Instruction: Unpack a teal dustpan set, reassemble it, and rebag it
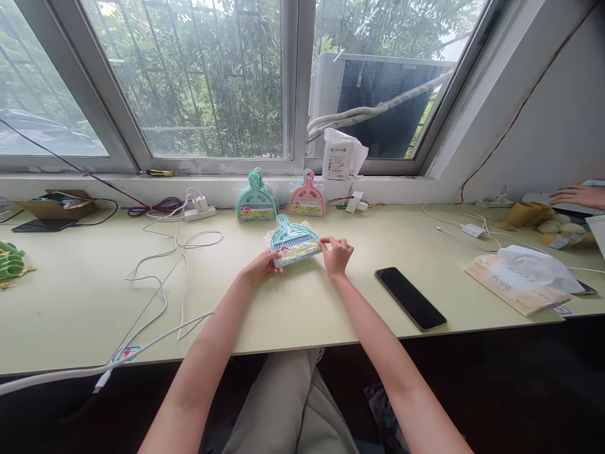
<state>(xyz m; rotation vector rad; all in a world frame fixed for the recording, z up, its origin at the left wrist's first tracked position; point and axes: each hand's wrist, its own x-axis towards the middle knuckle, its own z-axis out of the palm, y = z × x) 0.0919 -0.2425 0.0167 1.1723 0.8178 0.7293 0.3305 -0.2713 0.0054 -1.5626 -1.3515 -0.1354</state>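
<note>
A light-blue mini dustpan and brush set [295, 243] in clear wrapping, with a printed label along its lower edge, is tilted up over the middle of the table. My left hand [263, 265] grips its lower left corner. At the right end of the label, my right hand [336, 255] pinches the edge between thumb and fingers. Just behind, green dustpan sets [256, 200] lean upright against the wall below the window. Beside them stands a pink dustpan set [307, 197], also wrapped and labelled.
A black phone [410, 297] lies to the right, with a tissue pack [524, 280] beyond it. White cables [163, 284] loop across the left side near a power strip [200, 210]. Another person's hand [579, 195] shows at the far right. The table's front edge [302, 349] is close.
</note>
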